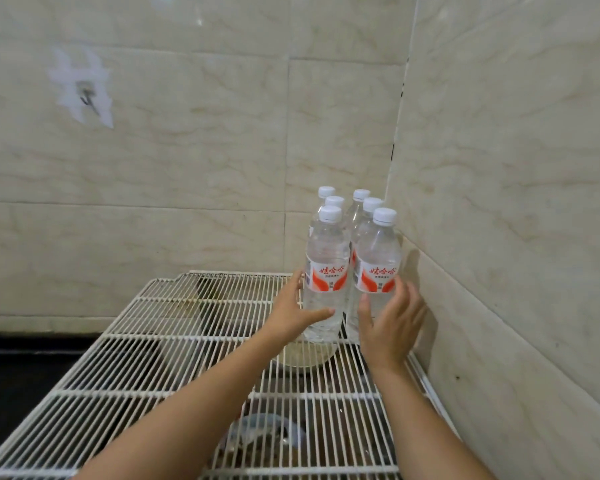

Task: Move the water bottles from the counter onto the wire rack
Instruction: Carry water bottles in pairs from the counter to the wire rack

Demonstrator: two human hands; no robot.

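Several clear water bottles with white caps and red-and-white labels stand upright in two rows on the white wire rack (160,344), in its far right corner by the tiled walls. My left hand (293,311) wraps the lower body of the front left bottle (326,271), thumb across its front. My right hand (392,323) is curled around the lower part of the front right bottle (378,261), fingers on its side. Both front bottles rest on the rack wires. The rear bottles (361,199) show mainly their caps.
Tiled walls close in at the back and right. A metal hook (89,98) hangs on the back wall, upper left. Under the rack lie a pale bowl (305,356) and a bluish dish (267,427). A dark counter (18,372) shows at left.
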